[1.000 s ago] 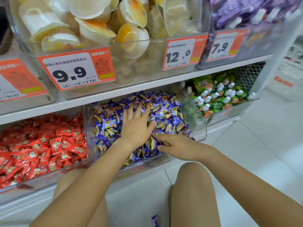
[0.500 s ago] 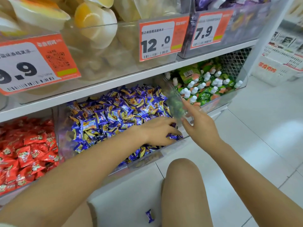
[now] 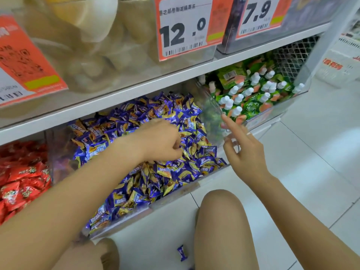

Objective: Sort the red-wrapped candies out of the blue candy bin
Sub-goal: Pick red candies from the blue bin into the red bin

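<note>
Digging into the blue candy bin (image 3: 187,189), the left hand (image 3: 157,141) sits knuckles-up on the heap of blue-and-gold wrapped candies (image 3: 136,133), fingers curled down into the pile; whether they pinch a candy cannot be told. No red wrapper shows among the blue ones. Clear-walled bin, lower shelf level, filled nearly to its front lip, straight ahead of the person's knees. Right hand (image 3: 245,152) is off the pile, hovering at the bin's right front corner beside the clear divider wall, fingers loose and spread, index raised, holding nothing; a ring shows on one finger. Hands apart. Red-wrapped candies (image 3: 21,180) fill the neighbouring bin to the left, separated by the clear wall. To the right, a bin of green pouches with white caps (image 3: 251,94). White shelf board (image 3: 120,98) runs above; on it clear bins with orange price tags reading 12.0 (image 3: 184,30) and 7.9 (image 3: 259,14), a third tag (image 3: 25,61) at far left, blurred. One loose blue candy (image 3: 182,252) lies on the white tiled floor (image 3: 321,152) between the bare knees (image 3: 220,203).
</note>
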{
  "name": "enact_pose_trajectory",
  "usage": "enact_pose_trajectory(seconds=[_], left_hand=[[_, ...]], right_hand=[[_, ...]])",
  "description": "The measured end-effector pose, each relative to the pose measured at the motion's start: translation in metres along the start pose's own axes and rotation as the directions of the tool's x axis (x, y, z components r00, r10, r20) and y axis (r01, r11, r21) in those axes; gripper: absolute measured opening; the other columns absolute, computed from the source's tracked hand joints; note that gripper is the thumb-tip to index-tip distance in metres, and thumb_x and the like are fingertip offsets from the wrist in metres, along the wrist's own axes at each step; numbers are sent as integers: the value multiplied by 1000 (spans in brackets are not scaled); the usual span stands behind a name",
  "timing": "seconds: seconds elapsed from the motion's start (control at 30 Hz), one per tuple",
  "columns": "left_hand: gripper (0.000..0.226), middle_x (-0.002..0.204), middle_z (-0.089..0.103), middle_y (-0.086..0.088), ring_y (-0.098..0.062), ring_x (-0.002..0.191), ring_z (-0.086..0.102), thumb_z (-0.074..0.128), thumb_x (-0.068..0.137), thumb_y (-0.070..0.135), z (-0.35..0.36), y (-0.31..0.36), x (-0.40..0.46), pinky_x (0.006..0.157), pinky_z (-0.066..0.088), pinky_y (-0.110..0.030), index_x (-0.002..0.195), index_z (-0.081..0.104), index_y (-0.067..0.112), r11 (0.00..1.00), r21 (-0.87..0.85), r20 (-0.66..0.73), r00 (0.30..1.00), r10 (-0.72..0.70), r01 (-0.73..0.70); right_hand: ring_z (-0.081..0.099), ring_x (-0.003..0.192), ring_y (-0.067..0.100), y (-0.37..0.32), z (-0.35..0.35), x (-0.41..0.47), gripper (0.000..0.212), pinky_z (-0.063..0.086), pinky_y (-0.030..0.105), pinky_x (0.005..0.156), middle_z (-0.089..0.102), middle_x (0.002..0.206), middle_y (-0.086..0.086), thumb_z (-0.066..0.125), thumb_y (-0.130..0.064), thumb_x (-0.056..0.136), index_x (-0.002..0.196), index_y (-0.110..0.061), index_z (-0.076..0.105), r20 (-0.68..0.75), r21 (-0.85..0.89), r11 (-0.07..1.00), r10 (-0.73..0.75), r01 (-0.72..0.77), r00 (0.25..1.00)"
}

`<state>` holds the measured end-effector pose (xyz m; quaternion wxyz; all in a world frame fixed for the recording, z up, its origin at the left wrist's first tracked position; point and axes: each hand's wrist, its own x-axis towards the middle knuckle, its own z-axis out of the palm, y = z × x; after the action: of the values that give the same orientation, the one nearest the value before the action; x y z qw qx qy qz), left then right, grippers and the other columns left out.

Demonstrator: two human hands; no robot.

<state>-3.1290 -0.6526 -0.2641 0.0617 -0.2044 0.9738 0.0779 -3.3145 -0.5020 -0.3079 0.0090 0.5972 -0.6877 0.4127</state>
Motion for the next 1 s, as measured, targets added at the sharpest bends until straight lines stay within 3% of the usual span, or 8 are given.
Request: enact_pose_trajectory(seconds=[0.1,0.2,0.33,0.53,0.6,0.7,0.9,1.0], left_hand=[[28,94,64,-2,-21,90,59,42,89,30,10,32,20,82,50,-40,94,65,15,994,-86,-117,991,61,-71],[35,106,62,-2,-21,104,53,47,89,39,30,52,41,87,47,-40,113,59,17,985,-91,-35,989,145,-148],[31,82,62,1,-22,95,52,42,82,41,35,34,41,89,43,-41,88,64,20,975,30,76,973,217,-219],[37,106,70,2,-12,132,40,43,96,45,26,26,20,116,18,-33,86,70,23,987,-27,121,980,160,-158],[34,107,68,0,-14,127,46,45,97,43,26,29,20,113,26,-36,88,70,22,994,-54,71,993,95,-92],[29,100,64,-1,-20,106,54,54,92,39,27,39,30,98,37,-38,115,61,22,998,54,3,1000,23,-23],[54,117,55,-2,-23,115,44,52,85,62,33,65,60,96,34,-38,120,61,22,967,252,163,987,-17,-25],[51,117,58,-3,-23,114,48,54,86,57,42,69,59,93,33,-38,123,55,21,954,298,140,990,3,-45]], right_hand=[[60,76,22,1,3,0,50,53,43,62,64,107,5,42,-14,87,137,-21,47,-17,-11,1000,-8,8,1000],[59,75,24,2,3,-1,52,52,43,59,64,107,5,42,-14,87,138,-22,45,-15,-13,1000,-14,14,1000],[60,74,25,2,-2,-1,52,52,43,59,63,111,4,40,-16,88,139,-27,39,17,-18,999,-36,36,999],[59,70,25,2,0,0,51,51,42,56,64,106,6,40,-15,89,139,-23,40,9,-35,998,-52,53,999],[58,69,24,3,0,0,51,51,41,55,64,106,6,40,-15,89,139,-23,40,13,-44,997,-56,57,998],[58,68,25,2,0,0,51,51,40,53,64,104,6,41,-14,89,139,-21,40,15,-49,997,-64,65,998],[58,69,24,2,-1,0,52,51,41,54,64,106,5,41,-14,89,141,-22,40,35,-55,997,-46,48,998],[58,69,23,1,-1,0,53,51,41,54,64,105,4,41,-13,89,140,-22,39,32,-56,997,-55,57,998]])
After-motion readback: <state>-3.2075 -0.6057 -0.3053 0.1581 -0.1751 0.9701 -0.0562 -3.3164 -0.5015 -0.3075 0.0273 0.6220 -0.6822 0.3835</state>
